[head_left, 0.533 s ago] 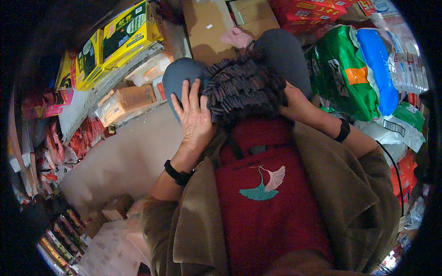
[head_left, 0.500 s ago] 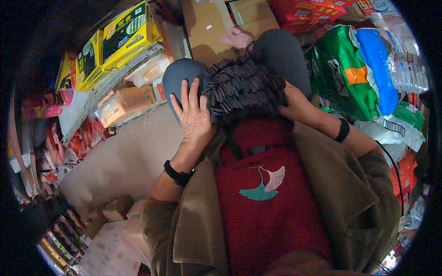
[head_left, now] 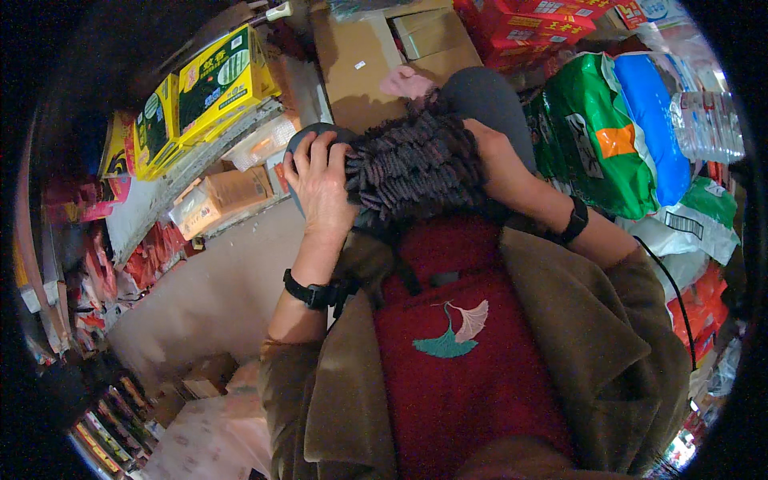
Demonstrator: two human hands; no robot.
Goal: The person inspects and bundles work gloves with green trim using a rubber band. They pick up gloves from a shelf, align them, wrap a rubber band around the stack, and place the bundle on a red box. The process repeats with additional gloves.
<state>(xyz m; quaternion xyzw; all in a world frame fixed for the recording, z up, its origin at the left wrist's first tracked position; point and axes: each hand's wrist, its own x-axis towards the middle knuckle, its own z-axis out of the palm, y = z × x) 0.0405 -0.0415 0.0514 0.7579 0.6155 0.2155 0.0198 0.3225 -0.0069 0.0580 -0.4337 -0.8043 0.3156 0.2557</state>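
Observation:
A dark, shaggy bundle (head_left: 420,168) of thick ridged loops lies across my lap, between my two hands. Its exact kind is hard to make out. At its left end my left hand (head_left: 324,188) is curled, fingers bent over the edge and thumb hidden. My right hand (head_left: 496,160) grips the right end, its fingertips tucked out of sight behind the loops. Just beyond the bundle's far side shows a soft pink piece (head_left: 408,82); whether it is joined to the bundle I cannot tell. My grey-clad knees (head_left: 484,88) stand behind it.
Yellow and black boxes (head_left: 212,80) line a shelf at the left, with a tan carton (head_left: 224,200) below. Cardboard boxes (head_left: 356,60) stand ahead, beside red cartons (head_left: 528,28). Green (head_left: 588,132) and blue packages (head_left: 652,120) are stacked at the right.
My left hand's fingers have bent from stretched out to curled. The bundle has shifted slightly left and toward me, and my right hand has moved left with it.

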